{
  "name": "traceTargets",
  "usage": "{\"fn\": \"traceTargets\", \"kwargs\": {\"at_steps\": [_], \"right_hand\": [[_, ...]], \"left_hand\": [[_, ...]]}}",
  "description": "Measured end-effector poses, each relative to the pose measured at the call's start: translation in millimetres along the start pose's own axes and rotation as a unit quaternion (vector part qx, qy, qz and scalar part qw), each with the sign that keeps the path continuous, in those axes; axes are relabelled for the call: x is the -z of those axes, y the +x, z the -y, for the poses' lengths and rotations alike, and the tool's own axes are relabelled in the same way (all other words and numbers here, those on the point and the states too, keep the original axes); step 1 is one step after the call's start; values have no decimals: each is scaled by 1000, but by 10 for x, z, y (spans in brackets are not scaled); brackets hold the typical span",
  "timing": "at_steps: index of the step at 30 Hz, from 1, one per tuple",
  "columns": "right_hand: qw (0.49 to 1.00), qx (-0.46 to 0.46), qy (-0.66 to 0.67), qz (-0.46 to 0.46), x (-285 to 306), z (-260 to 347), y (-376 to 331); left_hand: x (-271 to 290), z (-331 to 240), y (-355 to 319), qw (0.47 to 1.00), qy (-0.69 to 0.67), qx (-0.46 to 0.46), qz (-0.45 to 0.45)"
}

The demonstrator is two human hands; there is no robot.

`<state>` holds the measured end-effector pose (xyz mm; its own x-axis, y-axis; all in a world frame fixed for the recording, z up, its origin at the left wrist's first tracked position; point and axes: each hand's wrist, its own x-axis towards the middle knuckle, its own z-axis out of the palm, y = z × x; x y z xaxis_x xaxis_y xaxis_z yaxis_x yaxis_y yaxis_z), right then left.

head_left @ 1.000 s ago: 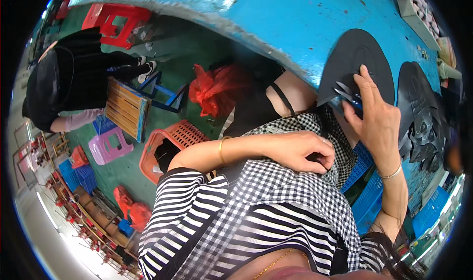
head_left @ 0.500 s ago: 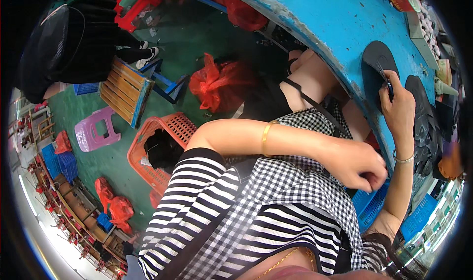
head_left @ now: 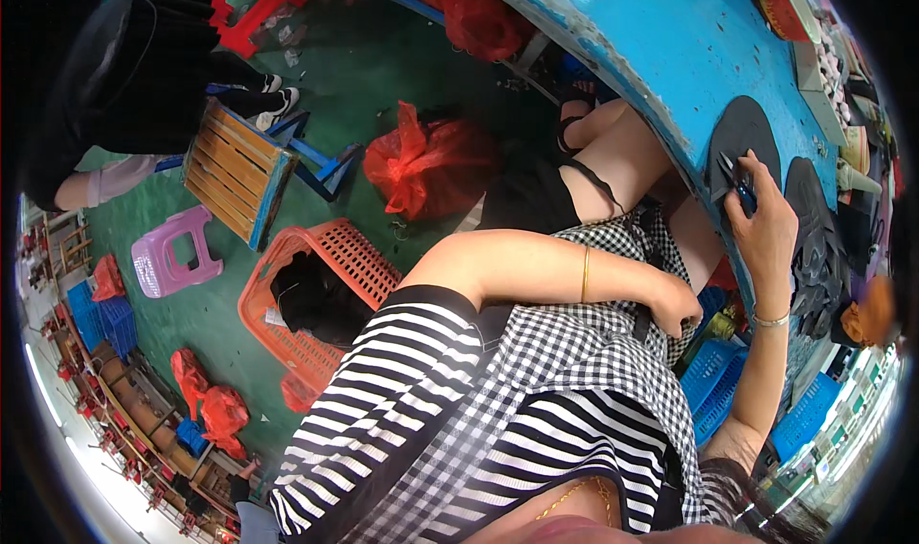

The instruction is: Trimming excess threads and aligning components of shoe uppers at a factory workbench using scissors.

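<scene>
Here, the blue table (head_left: pixel 651 46) curves above the right hand (head_left: pixel 766 233), which lies on a black oval sheet (head_left: pixel 737 132) at the table's edge, fingers closed around blue-handled scissors (head_left: pixel 735 182). The left hand (head_left: pixel 678 306) rests curled in a fist on the checked apron (head_left: pixel 574 352), just below the scissors; whether it holds anything cannot be told.

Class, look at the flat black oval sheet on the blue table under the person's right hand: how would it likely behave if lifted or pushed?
The black oval sheet lies flat and looks thin, so it is probably light and somewhat floppy when lifted. Being flat, it should slide on the blue table rather than roll or tip. The right hand rests on it holding a small dark tool, which probably keeps it from shifting.
</scene>
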<state>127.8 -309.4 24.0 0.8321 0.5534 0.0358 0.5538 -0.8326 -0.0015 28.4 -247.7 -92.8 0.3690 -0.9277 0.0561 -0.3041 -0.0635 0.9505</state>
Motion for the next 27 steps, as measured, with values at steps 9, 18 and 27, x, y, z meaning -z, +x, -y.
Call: {"fn": "traceTargets", "kwargs": {"at_steps": [9,18,27], "right_hand": [[997,-1,41,-70,-136,35,-96],[976,-58,181,-112,-315,74,-179],[976,-70,186,-91,-297,95,-215]], "left_hand": [[216,-113,-216,974,-87,-118,-173],[348,47,-350,957,-169,-151,-179],[607,182,-606,946,-204,-147,-204]]}}
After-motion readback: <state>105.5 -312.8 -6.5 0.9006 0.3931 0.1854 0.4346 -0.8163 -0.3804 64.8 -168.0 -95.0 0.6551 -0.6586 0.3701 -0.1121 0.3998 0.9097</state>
